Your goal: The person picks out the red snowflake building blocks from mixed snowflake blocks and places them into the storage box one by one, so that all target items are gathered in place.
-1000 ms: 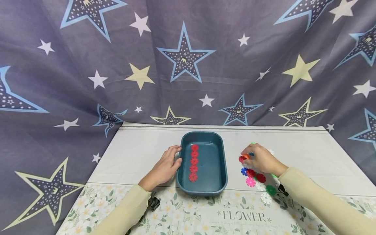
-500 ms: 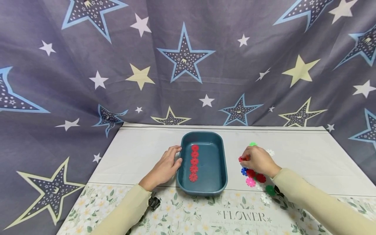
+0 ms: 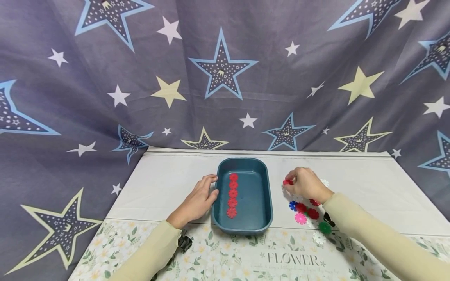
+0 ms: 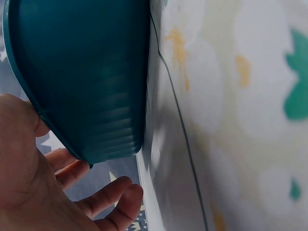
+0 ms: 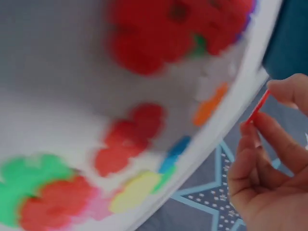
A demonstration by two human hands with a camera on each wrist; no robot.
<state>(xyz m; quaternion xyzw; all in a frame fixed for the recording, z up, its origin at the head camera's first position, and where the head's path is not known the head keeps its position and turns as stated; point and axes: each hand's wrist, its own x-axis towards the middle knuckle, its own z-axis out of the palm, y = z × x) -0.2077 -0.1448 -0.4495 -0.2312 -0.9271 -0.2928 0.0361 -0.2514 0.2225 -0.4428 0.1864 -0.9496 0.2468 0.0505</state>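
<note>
A dark teal plastic basin (image 3: 251,195) holds several red flower-shaped plastic discs (image 3: 233,193) in a lengthwise row on its left side. My left hand (image 3: 198,197) rests against the basin's left rim, thumb and fingertips touching it; in the left wrist view the fingers look relaxed. To the right of the basin, my right hand (image 3: 306,184) pinches a red disc (image 5: 258,107) between thumb and fingers, just above the table. Beneath and beside that hand lie mixed discs, among them blue (image 3: 293,205), pink (image 3: 300,218) and dark green (image 3: 325,228). The hand and sleeve hide part of the pile.
The table has a white cloth (image 3: 168,175), with a floral, lettered part (image 3: 218,253) nearer me. A grey curtain with stars (image 3: 281,97) hangs behind it. More loose discs, including a yellow one (image 5: 137,191), show in the right wrist view.
My right hand has picked a red disc out of the pile and moved slightly up and left with it. The left hand and the basin stay put.
</note>
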